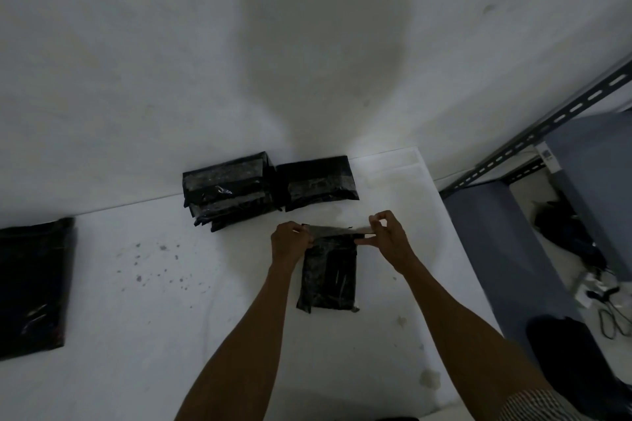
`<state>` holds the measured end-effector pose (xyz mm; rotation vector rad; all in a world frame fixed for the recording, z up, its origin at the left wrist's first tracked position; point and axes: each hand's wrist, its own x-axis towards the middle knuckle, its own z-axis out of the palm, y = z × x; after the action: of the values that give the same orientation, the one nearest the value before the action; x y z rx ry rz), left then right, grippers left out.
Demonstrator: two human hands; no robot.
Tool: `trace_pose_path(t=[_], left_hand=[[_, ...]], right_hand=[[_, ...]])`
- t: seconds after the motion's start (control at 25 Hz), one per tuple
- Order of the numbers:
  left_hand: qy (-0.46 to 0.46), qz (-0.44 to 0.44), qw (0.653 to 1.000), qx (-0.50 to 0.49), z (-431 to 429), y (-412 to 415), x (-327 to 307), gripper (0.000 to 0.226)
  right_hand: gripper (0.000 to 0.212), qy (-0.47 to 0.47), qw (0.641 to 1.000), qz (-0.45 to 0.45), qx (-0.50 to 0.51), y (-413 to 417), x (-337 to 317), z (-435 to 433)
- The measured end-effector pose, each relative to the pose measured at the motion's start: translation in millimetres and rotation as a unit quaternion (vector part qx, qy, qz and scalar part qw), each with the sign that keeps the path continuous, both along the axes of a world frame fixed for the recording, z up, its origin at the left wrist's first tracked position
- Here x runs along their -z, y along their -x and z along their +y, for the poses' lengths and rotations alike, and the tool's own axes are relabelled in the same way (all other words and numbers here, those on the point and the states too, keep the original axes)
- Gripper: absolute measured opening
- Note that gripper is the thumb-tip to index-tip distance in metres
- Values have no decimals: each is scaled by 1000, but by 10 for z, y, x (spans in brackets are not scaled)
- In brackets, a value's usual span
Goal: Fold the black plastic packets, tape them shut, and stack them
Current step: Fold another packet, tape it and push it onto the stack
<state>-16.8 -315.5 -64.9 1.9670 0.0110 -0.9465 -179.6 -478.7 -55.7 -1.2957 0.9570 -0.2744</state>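
A folded black plastic packet [328, 278] lies on the white table [143, 301] in front of me. Across its far end stretches a strip of clear tape [337, 231]. My left hand [289, 243] pinches the strip's left end. The strip's right end is pinched by my right hand [390, 243]. Behind, against the wall, stands a stack of several taped black packets [229, 190]. A single taped packet [319, 183] lies right beside that stack.
A pile of flat black plastic bags [32, 287] lies at the table's left edge. To the right, past the table's edge, a slotted metal rack [533, 137] stands over a grey-blue floor with cables and dark items [598, 290]. The white wall rises behind the table.
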Motion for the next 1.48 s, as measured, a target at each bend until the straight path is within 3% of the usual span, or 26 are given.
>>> trace_pose_path(t=[0.16, 0.32, 0.52, 0.68, 1.04, 1.48], left_hand=[[-83, -183, 977, 78, 46, 30, -76, 11], [-29, -282, 956, 74, 48, 24, -54, 5], [1, -254, 956, 150, 180, -90, 24, 14], [-25, -227, 958, 176, 245, -108, 96, 12], [-85, -132, 977, 145, 259, -86, 167, 15], [-82, -168, 967, 172, 302, -64, 149, 14]], right_hand=[[16, -10, 1000, 20, 0, 5, 27, -10], [8, -7, 999, 37, 7, 9, 43, -18], [5, 16, 998, 65, -5, 69, 96, -42], [8, 77, 993, 88, -25, 99, 105, 49], [6, 178, 968, 173, -19, 166, 186, 143], [4, 214, 952, 218, -25, 251, 238, 253]])
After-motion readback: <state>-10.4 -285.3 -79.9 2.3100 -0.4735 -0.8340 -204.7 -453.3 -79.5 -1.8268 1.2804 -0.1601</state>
